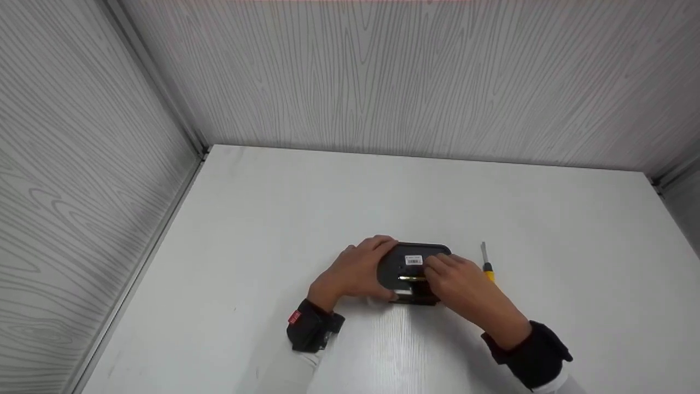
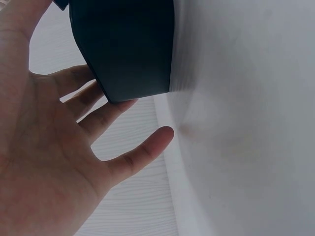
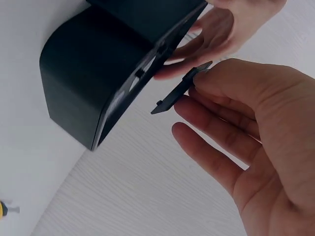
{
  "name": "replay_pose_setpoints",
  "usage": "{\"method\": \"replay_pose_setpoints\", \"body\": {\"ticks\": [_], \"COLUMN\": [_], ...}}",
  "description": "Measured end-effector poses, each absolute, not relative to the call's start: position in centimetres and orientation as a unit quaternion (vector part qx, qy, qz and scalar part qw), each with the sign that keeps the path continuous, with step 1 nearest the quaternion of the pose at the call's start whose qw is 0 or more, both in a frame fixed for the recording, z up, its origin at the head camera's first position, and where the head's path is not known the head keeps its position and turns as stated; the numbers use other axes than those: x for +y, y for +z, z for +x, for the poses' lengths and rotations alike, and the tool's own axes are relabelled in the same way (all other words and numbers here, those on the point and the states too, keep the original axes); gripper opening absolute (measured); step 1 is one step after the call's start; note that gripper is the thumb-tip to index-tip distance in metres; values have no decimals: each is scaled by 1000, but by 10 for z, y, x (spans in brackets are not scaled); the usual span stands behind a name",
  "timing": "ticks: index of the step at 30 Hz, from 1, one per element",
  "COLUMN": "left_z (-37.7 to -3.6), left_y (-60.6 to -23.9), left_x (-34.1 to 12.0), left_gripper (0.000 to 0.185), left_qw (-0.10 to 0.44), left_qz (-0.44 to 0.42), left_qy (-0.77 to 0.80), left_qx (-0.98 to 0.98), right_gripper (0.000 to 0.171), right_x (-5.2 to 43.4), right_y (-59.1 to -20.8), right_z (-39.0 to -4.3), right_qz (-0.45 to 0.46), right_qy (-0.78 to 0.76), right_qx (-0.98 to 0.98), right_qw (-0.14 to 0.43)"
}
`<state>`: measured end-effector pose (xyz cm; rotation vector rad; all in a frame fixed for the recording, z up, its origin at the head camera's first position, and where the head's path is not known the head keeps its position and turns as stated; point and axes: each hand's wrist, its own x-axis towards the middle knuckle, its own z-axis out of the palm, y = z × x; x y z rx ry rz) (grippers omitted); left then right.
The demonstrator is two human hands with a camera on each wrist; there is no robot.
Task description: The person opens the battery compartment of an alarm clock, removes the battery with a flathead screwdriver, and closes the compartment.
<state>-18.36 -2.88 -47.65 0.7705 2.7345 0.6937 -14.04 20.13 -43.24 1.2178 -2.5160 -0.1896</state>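
A black plastic device with rounded corners [image 1: 388, 269] stands on the table, its underside with a white barcode label [image 1: 414, 260] tilted up toward me. A recess shows below the label, with a shiny gold strip at its edge. My left hand [image 1: 358, 272] grips the device's left end, thumb at the near edge and fingers at the far side; its little finger is free in the left wrist view. Between thumb and fingers, my right hand [image 3: 261, 113] pinches a small flat black cover [image 3: 172, 97], slightly apart from the device [image 3: 74, 78] in the right wrist view.
A screwdriver [image 1: 488, 268] with a yellow and black handle lies on the white table [image 1: 273, 219], just right of the right hand, partly hidden by it. Grey wood-grain panels [image 1: 383, 76] stand at the back and sides.
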Motion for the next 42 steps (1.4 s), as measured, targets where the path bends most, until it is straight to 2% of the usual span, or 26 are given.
{"method": "replay_pose_setpoints", "body": {"ticks": [12,21,29,37,42], "left_z": [-183,-185,-185,-185,-185], "left_y": [-477,-478,-478,-478,-477], "left_x": [-29,-28,-28,-28,-28], "left_gripper": [100,99,100,98,98], "left_qw": [115,119,127,128,125], "left_qz": [256,256,250,248,249], "left_qy": [248,247,253,255,256], "left_qx": [927,927,926,926,926], "right_gripper": [12,20,15,11,10], "right_x": [243,279,313,336,347], "right_y": [-434,-440,-447,-458,-465], "right_z": [-149,-153,-154,-154,-155], "right_qz": [372,353,302,236,217], "right_qy": [-35,-30,-23,-31,-34], "right_qx": [-900,-904,-927,-959,-966], "right_qw": [224,239,222,155,133]}}
